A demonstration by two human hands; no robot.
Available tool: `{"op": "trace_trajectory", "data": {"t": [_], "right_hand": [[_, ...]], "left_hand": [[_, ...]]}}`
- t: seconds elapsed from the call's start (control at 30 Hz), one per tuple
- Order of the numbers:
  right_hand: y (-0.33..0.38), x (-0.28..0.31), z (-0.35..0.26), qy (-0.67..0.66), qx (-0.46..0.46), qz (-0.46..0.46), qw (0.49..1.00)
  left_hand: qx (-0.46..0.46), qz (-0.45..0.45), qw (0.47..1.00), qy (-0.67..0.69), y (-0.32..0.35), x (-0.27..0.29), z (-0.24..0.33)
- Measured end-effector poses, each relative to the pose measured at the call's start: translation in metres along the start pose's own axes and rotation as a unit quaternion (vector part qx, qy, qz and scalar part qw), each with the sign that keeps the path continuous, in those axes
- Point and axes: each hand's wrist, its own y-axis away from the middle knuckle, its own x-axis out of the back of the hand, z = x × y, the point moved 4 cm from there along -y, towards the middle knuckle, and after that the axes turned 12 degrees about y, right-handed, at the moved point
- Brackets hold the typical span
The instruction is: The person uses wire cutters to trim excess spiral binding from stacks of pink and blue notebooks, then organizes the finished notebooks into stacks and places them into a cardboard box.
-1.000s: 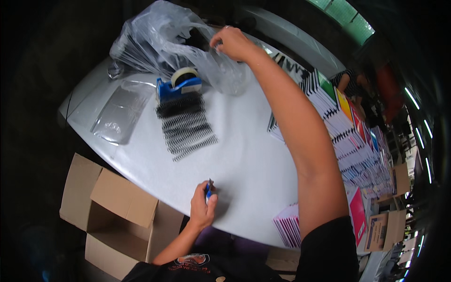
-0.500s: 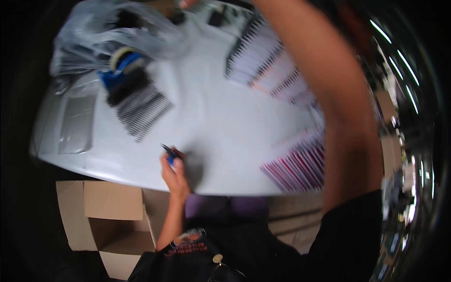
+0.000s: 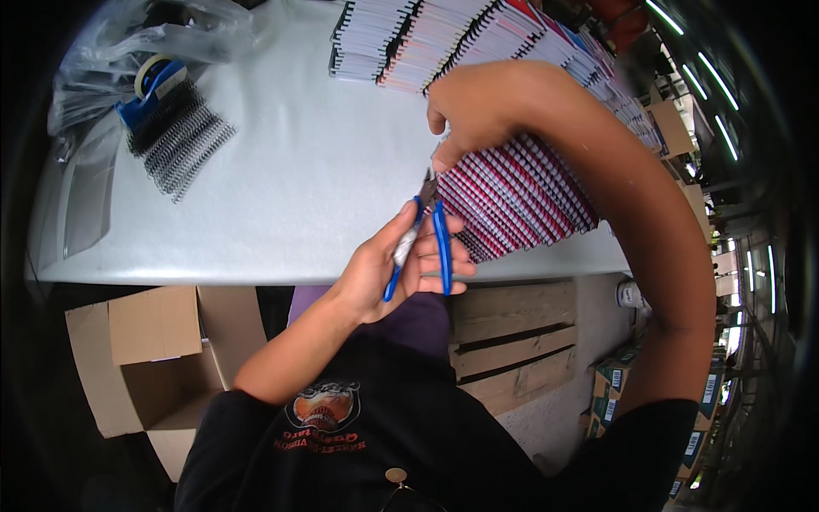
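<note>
My left hand point(image 3: 375, 269) holds a pair of blue-handled wire cutters point(image 3: 442, 247), palm up, with the handles spread and the fingers behind them. The dark jaws point away from me, at the near-left corner of a stack of spiral-bound notebooks point(image 3: 520, 196) with red-and-white edges. My right hand point(image 3: 490, 107) reaches over this stack from the right. Its fingers are curled and its thumb is close to the cutter tips, at the stack's corner. What lies between thumb and fingers is too small to make out.
More spiral-bound books point(image 3: 426, 38) fan out along the far side of the white table point(image 3: 281, 188). At the left lie black wire coils point(image 3: 183, 141), a blue tape dispenser point(image 3: 153, 90) and clear plastic bags point(image 3: 111, 60). Below are an open cardboard box point(image 3: 153, 328) and a wooden pallet point(image 3: 512, 333).
My right hand has come back from the table's far side to the notebook stack. My left hand has moved right with the cutters, whose handles now show spread. The view has shifted.
</note>
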Motion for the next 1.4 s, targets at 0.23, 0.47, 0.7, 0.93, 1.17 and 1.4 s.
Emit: {"op": "trace_trajectory", "data": {"t": [0.23,0.47,0.7,0.93,1.17,1.4], "right_hand": [[-0.046,-0.019,-0.011,0.053,-0.036,-0.031,0.997],[-0.054,-0.024,-0.014,0.094,0.013,-0.014,0.995],[-0.029,-0.005,-0.009,0.096,0.020,-0.114,0.989],[-0.028,-0.004,-0.010,0.099,-0.009,-0.071,0.993],[-0.029,-0.003,-0.007,0.090,0.006,-0.069,0.994],[-0.026,0.005,-0.003,0.072,0.053,-0.076,0.993]], "left_hand": [[0.027,-0.013,0.999,0.043,-0.023,0.002,-0.015],[0.030,-0.057,0.994,0.083,-0.021,0.009,-0.009],[0.021,0.045,0.998,-0.049,-0.017,-0.010,-0.008],[0.028,0.024,0.999,-0.031,-0.022,-0.006,0.005],[0.010,0.129,0.990,-0.059,-0.026,-0.019,-0.006],[0.006,0.013,0.999,-0.044,-0.019,-0.011,0.002]]}}
